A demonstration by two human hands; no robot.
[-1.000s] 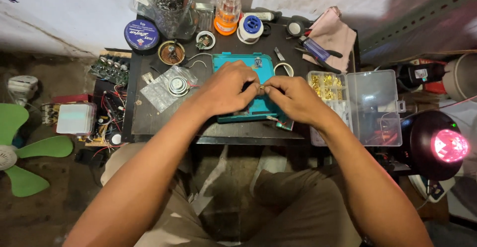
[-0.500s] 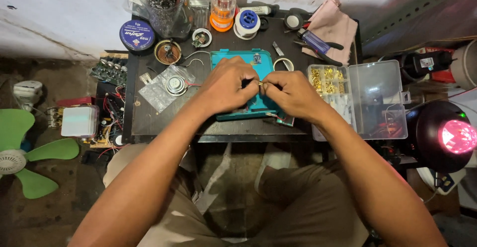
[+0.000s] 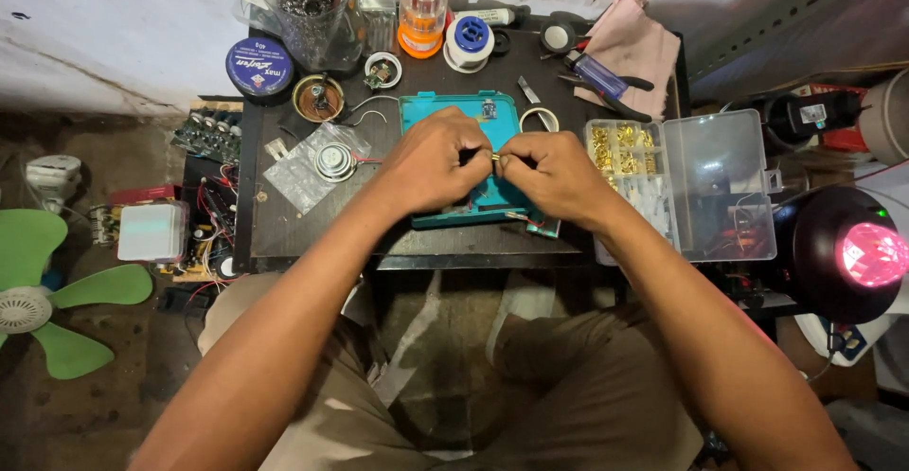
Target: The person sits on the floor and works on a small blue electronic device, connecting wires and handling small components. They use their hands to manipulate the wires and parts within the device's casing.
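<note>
Fingertips meet over the teal rectangular work mat (image 3: 431, 114) on our small dark table (image 3: 312, 234). Our left hand (image 3: 431, 163) and right hand (image 3: 549, 176) are curled tight, pinching a tiny brass-coloured part (image 3: 494, 157) between thumbs and forefingers, just above the mat. Beside the right hand sits the clear plastic compartment box (image 3: 720, 187) of gold pieces; a pink cloth (image 3: 636, 50) lies behind.

small dark worktable (image 3: 284, 234) under hands, whitish wall (image 3: 104, 45) beyond them, dirt floor (image 3: 95, 414) left, glowing lamp (image 3: 852, 253) right.
</note>
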